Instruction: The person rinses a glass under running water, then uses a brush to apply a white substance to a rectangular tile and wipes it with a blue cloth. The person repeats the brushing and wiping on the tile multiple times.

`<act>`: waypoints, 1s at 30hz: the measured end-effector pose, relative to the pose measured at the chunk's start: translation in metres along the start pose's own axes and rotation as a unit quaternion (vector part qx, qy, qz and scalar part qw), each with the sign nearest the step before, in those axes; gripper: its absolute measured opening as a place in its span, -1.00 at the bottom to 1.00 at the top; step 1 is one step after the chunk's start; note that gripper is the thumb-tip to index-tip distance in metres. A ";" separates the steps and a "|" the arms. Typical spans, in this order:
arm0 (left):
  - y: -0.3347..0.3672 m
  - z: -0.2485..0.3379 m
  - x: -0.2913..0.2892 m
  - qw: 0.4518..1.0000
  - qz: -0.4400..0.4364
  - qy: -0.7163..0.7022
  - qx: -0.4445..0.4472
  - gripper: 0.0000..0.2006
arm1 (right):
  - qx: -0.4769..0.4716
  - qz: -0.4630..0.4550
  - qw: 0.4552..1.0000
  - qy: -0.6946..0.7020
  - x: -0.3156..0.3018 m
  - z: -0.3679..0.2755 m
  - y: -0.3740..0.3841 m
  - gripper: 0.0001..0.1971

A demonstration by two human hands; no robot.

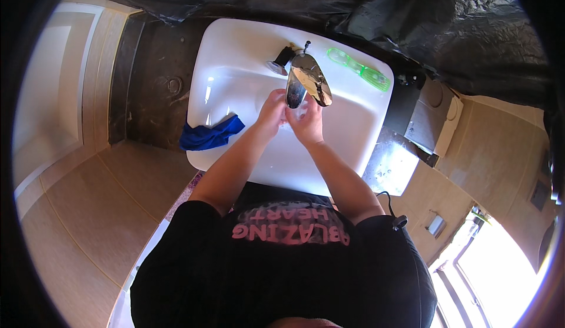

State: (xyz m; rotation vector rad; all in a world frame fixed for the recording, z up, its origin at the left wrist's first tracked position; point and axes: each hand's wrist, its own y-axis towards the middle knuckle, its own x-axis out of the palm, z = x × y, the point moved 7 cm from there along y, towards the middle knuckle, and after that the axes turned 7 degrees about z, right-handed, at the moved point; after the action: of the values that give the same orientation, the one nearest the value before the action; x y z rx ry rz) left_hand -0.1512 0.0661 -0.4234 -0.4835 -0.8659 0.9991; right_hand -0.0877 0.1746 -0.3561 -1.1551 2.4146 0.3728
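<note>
My left hand (271, 111) and my right hand (309, 126) meet low over the basin of a white sink (235, 86), under the spout of a shiny metal faucet (309, 78). The faucet covers most of my fingers, so their shape is largely hidden. A wet, whitish patch shows between the palms; whether it is water, lather or a small object I cannot make out. Both forearms reach in from the sink's near edge. To the left of my left forearm, a blue cloth (212, 133) hangs crumpled over the sink's left rim.
On the sink's back ledge, a black piece with a round glassy disc (279, 62) stands left of the faucet. A green see-through plastic holder (359, 69) lies to its right. Black plastic sheeting (376, 10) hangs behind. A grey box-like unit (432, 116) stands at the right.
</note>
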 end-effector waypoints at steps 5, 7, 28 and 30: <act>-0.006 -0.010 -0.011 0.975 -0.007 -0.173 -0.139 -0.55 | -0.028 -0.108 0.994 0.001 0.006 -0.033 0.008 -0.25; -0.008 -0.014 -0.021 0.974 0.034 -0.187 -0.124 -0.54 | 0.067 -0.159 0.984 0.035 0.015 -0.027 0.007 -0.26; -0.015 -0.027 -0.049 0.973 0.101 -0.147 -0.144 -0.63 | -0.058 -0.065 0.993 -0.076 0.006 -0.032 0.010 -0.37; -0.022 -0.020 -0.040 0.974 0.099 -0.133 -0.153 -0.61 | -0.040 -0.101 0.994 0.005 0.012 -0.031 0.005 -0.38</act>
State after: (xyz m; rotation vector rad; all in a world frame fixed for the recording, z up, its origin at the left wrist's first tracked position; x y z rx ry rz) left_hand -0.1338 0.0208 -0.4361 -0.7190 -1.2406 1.1356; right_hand -0.1068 0.1571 -0.3348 -1.4242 2.2813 0.4015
